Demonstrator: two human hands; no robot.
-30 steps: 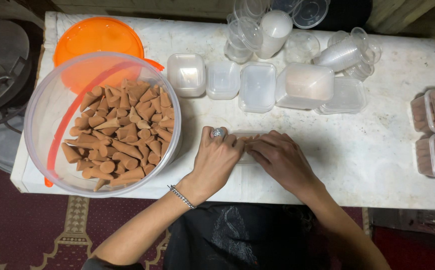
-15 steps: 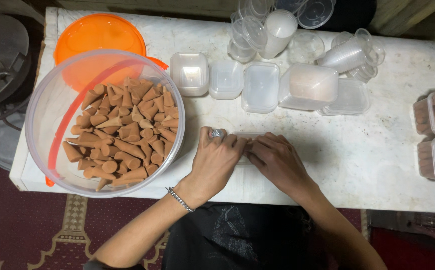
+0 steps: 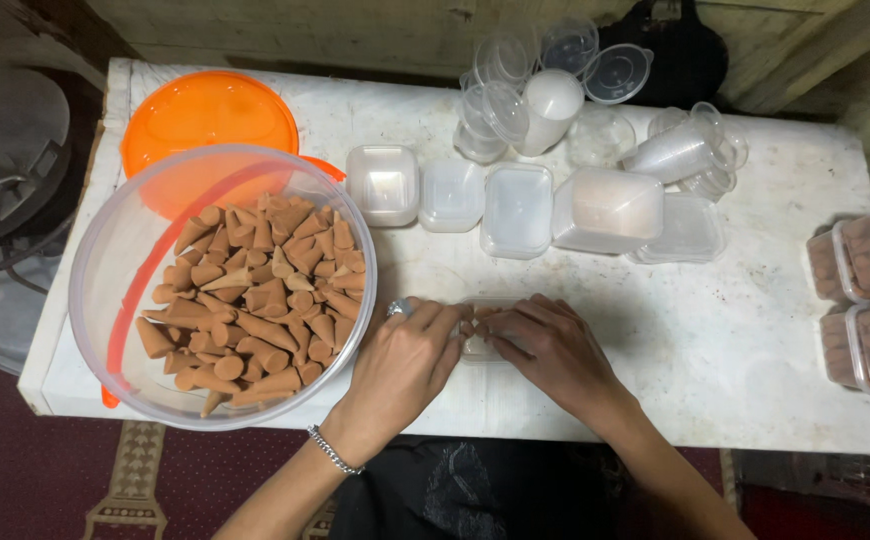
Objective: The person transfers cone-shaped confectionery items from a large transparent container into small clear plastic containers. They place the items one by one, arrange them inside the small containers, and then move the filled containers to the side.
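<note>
Lying near the table's [image 3: 755, 370] front edge, bare marble rightward, a small clear box [image 3: 482, 345] sits pinched under left hand [image 3: 405, 360] and right hand [image 3: 550, 350] fingertips.

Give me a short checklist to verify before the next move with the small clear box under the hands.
1. Both hands on the small clear box: ok; left hand and right hand cover it.
2. Box lid shut: cannot tell, fingers hide it.
3. Big tub of brown cones within reach: ok, beside the left hand.
4. Empty clear boxes available: ok, row behind the hands.
5. Filled boxes apart: ok, at table's right edge.
</note>
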